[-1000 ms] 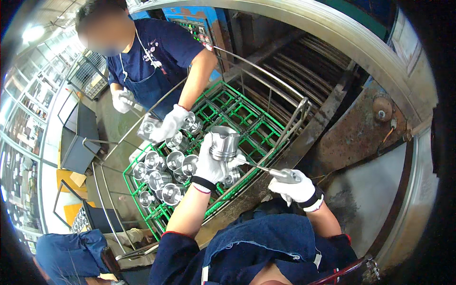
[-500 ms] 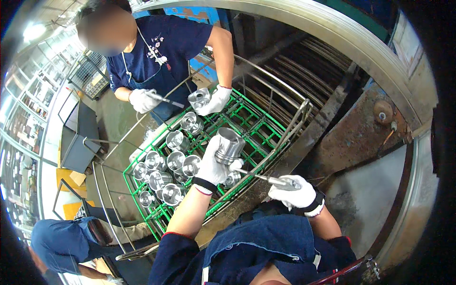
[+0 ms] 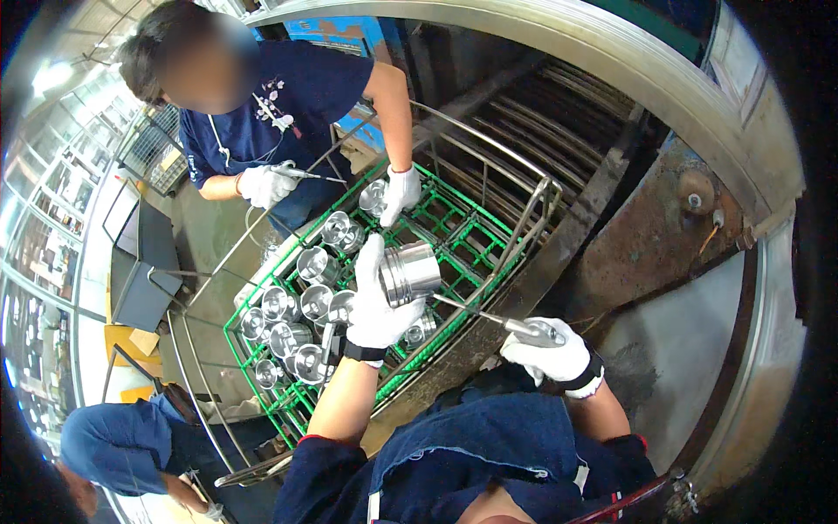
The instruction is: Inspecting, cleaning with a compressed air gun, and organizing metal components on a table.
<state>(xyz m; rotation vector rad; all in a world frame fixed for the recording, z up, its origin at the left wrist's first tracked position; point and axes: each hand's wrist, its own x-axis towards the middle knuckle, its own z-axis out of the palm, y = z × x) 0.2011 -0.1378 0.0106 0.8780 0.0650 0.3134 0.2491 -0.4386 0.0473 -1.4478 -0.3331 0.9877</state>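
Observation:
My left hand [image 3: 377, 306], in a white glove with a black wrist strap, is closed around a shiny metal piston [image 3: 413, 271]. The piston lies on its side in the grip, grooved end toward the palm, above the green basket. In my white-gloved right hand [image 3: 548, 352] is a slim metal hand tool [image 3: 499, 320], its thin shaft pointing left. The tool's tip reaches close below the piston; I cannot tell whether they touch. Several more pistons [image 3: 316, 265] stand in the left part of the green wire basket [image 3: 463, 207], beneath and beyond my left hand.
Across the basket, a co-worker [image 3: 271, 109] has one gloved hand on a piston and a thin tool in the other. Metal rails [image 3: 515, 163] surround the basket. A rusty machine plate [image 3: 650, 223] stands at right. Another person [image 3: 118, 441] is at lower left.
My left hand has tipped the piston from nearly upright onto its side. The right hand and tool have shifted slightly. Across the basket, the co-worker has lowered a piston into it.

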